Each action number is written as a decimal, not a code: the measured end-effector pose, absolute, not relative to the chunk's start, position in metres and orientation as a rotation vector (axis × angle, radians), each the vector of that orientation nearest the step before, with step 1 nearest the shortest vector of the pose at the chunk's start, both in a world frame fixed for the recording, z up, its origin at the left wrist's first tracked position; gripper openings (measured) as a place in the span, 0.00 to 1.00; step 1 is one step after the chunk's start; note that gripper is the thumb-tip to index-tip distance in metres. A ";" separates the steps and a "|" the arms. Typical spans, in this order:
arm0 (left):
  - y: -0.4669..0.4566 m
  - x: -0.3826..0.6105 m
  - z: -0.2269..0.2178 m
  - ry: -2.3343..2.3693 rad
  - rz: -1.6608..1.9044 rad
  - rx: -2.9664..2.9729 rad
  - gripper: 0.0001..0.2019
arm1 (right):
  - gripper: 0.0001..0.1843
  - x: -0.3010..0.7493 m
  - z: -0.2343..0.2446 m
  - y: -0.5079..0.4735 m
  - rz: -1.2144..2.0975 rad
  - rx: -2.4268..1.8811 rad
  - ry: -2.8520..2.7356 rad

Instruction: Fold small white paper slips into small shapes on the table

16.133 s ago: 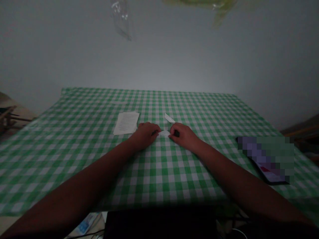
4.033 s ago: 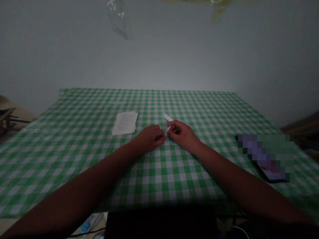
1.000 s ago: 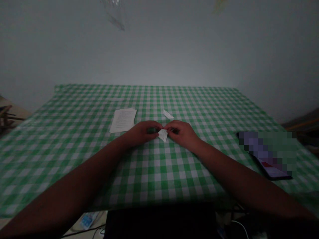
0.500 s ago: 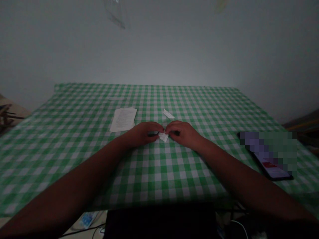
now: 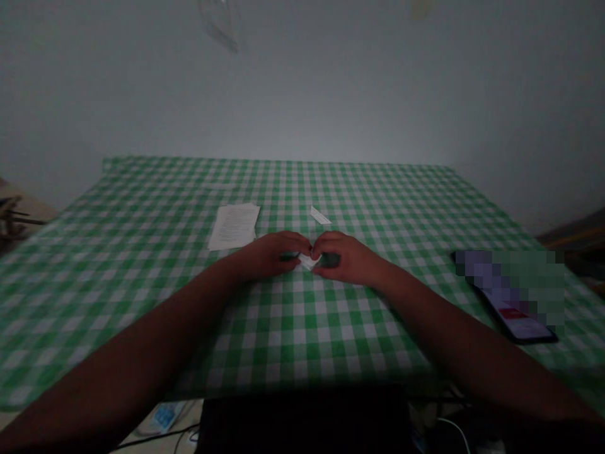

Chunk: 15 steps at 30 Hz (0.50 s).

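A small folded piece of white paper (image 5: 308,260) sits between my two hands on the green-and-white checked tablecloth (image 5: 142,265). My left hand (image 5: 271,253) pinches its left side with curled fingers. My right hand (image 5: 344,256) pinches its right side, fingers curled too. Most of the paper is hidden by my fingertips. The hands meet at the table's middle.
A small stack of printed white sheets (image 5: 234,225) lies to the left behind my hands. A little white paper strip (image 5: 320,216) lies just behind them. A phone (image 5: 513,309) with a lit screen lies at the right edge. A pale wall stands behind the table.
My hands have drawn closer together over the small paper, which shows less than a second ago. My right hand has shifted slightly down and toward the left.
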<state>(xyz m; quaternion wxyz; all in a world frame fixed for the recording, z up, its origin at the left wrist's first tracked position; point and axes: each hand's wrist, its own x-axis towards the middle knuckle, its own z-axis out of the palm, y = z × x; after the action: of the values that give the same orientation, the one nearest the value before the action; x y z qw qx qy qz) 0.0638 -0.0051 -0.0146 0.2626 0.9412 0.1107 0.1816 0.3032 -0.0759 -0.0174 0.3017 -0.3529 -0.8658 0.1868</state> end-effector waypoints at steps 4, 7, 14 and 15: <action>-0.006 0.065 -0.011 0.296 0.483 2.538 0.15 | 0.11 0.299 -0.020 -0.078 0.415 -1.002 -2.294; -0.006 0.065 -0.008 0.288 0.458 2.531 0.15 | 0.08 0.295 -0.018 -0.081 0.368 -1.062 -2.299; -0.008 0.064 -0.008 0.357 0.465 2.535 0.17 | 0.11 0.290 -0.011 -0.086 0.299 -1.148 -2.308; -0.009 0.064 -0.007 0.368 0.464 2.535 0.17 | 0.11 0.290 -0.011 -0.086 0.298 -1.154 -2.310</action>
<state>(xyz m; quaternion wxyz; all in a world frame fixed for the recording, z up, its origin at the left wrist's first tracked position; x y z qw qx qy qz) 0.0635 -0.0085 -0.0072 0.2660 0.9387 0.1362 0.1720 0.2896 -0.0859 -0.0108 0.2680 -0.4277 -0.8562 0.1106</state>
